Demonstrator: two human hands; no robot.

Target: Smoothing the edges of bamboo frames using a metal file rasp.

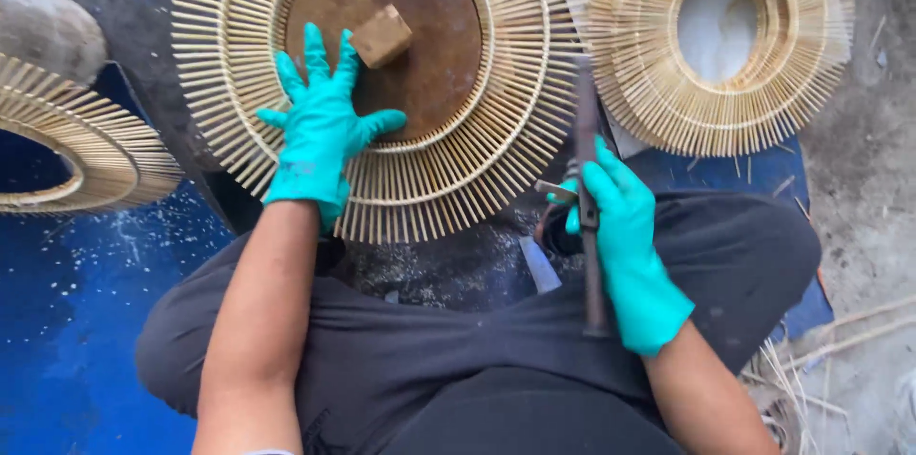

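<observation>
- Far to the left of the left hand, a partial slat ring lies on a blue sheet; only its right arc shows at the frame edge.
- Above that ring, well left of the hand, a rounded grey object pokes in; what it is cannot be told.
- The left hand, in a teal glove, lies flat with fingers spread wide, gripping nothing. Its palm presses on the inner band of the big ring, and its fingertips reach onto the brown disc in the ring's middle.
- A small wood block sits on the disc, just beside the left hand's middle fingertips, to their right; whether it touches them cannot be told.
- The big ring of pale slats fans out around the disc, under and beyond the left hand, ending just short of the right hand.
- Between the hands, below the ring, the person's dark trousers and a dusty patch of floor show.
- The right hand, also teal-gloved, is closed around a long dark tool, which runs upright from the lap up past the fingers to the big ring's right edge.
- Above and right of the right hand, well apart from it, a stack of rings lies with an open centre.
</observation>
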